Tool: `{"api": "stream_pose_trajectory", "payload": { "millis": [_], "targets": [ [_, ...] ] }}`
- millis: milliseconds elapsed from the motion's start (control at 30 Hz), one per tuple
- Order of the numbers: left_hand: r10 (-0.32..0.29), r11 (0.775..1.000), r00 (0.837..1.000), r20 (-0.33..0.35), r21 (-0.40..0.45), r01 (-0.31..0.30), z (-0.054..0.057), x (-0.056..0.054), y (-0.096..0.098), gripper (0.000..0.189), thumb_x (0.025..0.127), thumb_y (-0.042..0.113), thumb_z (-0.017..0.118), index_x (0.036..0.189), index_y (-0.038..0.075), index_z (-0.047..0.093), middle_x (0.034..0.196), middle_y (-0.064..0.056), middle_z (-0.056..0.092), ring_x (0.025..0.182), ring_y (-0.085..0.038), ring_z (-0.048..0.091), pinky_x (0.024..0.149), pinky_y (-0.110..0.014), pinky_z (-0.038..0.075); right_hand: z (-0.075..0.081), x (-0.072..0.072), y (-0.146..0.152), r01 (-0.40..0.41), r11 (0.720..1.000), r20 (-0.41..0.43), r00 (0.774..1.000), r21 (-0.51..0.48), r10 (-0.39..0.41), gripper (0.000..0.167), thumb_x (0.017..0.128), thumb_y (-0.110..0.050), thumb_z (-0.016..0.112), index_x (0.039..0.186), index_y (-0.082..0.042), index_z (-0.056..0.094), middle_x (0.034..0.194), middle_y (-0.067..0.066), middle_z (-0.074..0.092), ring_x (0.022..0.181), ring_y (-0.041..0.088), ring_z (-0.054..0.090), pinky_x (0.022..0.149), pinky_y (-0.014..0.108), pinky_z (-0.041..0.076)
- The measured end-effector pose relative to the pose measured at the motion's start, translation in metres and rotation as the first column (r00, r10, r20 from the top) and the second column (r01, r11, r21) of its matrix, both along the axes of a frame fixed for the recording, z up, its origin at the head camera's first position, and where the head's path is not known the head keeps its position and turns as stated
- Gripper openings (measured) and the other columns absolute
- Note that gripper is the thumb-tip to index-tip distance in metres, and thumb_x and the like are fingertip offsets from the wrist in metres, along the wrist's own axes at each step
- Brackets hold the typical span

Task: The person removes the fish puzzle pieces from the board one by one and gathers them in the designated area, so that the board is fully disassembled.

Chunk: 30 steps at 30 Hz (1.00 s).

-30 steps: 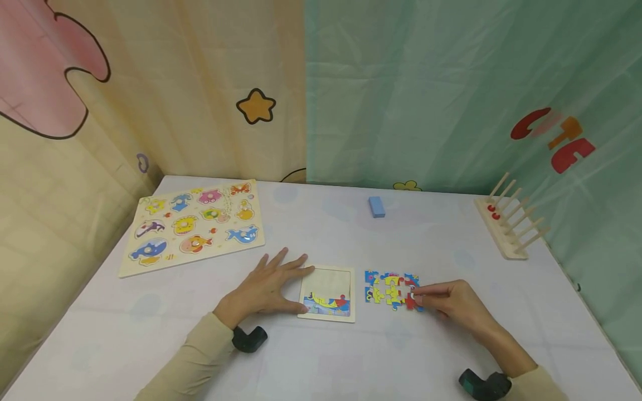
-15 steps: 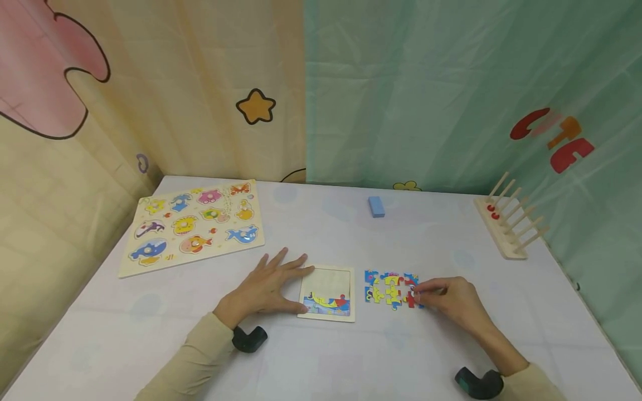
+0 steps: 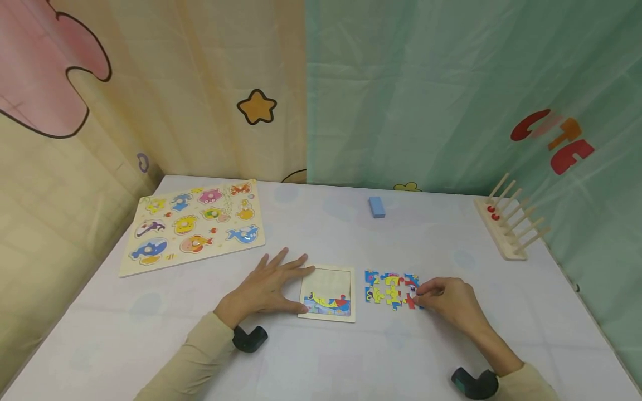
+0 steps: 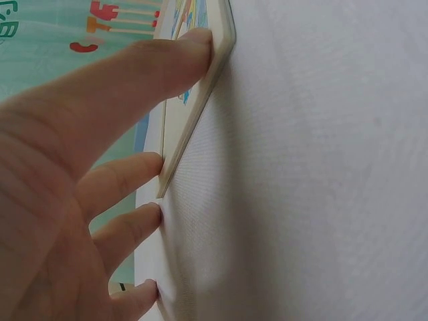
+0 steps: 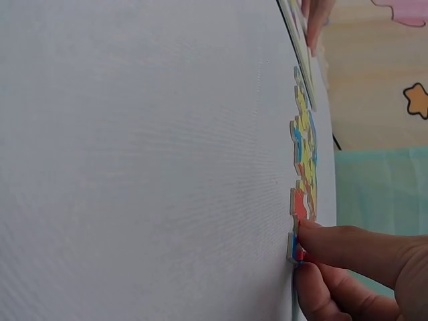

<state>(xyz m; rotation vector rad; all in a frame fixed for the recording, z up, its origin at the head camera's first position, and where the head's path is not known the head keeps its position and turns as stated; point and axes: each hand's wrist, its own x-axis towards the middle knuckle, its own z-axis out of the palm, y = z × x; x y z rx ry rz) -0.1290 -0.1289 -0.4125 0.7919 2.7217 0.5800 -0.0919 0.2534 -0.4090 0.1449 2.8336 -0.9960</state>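
Note:
Spread wide, my left hand (image 3: 271, 284) rests at the left side of a small wooden puzzle tray (image 3: 328, 268), thumb on its lower left corner and index finger at its upper left. Along the tray's bottom, fitted jigsaw pieces (image 3: 327, 305) show yellow, red and blue; bare wood lies above. To the tray's right, loose jigsaw pieces (image 3: 393, 289) lie grouped flat on the table. At that group's right edge, my right hand (image 3: 451, 301) pinches a blue and red jigsaw piece (image 5: 292, 247) between thumb and fingers, low at the table; the fingers partly hide it.
A wooden peg board of sea animals (image 3: 193, 225) lies at the back left. A blue block (image 3: 377, 207) sits at the back middle. At the right edge stands a wooden rack with upright pegs (image 3: 506, 228) and red beads. Curtains border the table behind.
My right hand and wrist have shifted slightly left and away from me, staying at the right edge of the loose pieces. The left hand and the tray have not moved.

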Motion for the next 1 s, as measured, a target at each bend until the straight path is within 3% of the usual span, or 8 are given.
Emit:
{"api": "stream_pose_trajectory", "payload": {
  "millis": [733,1000],
  "targets": [
    [-0.003,1.000,1.000,-0.014,-0.004,0.003,0.0017,0.0012,0.0008,0.081,0.076,0.057,0.077,0.145,0.026,0.050,0.158,0.001,0.033,0.149,-0.038,0.010,0.115,-0.066,0.008,0.0012,0.0010,0.0021,-0.015,0.999,0.011,1.000,0.043,0.014,0.022,0.081,-0.033,0.080,0.090,-0.013,0.075,0.079,-0.005,0.071,0.077,0.012,0.062,0.063,0.031,0.045],
    [-0.001,1.000,1.000,-0.009,-0.003,0.001,0.0009,0.0009,0.0007,0.081,0.076,0.056,0.078,0.145,0.027,0.050,0.158,0.001,0.033,0.149,-0.037,0.009,0.115,-0.065,0.007,0.0064,0.0028,0.0016,-0.013,0.999,-0.058,0.998,0.053,0.016,0.013,0.086,-0.025,0.075,0.091,-0.013,0.075,0.083,-0.002,0.071,0.073,0.015,0.058,0.060,0.030,0.044]
  ]
}}
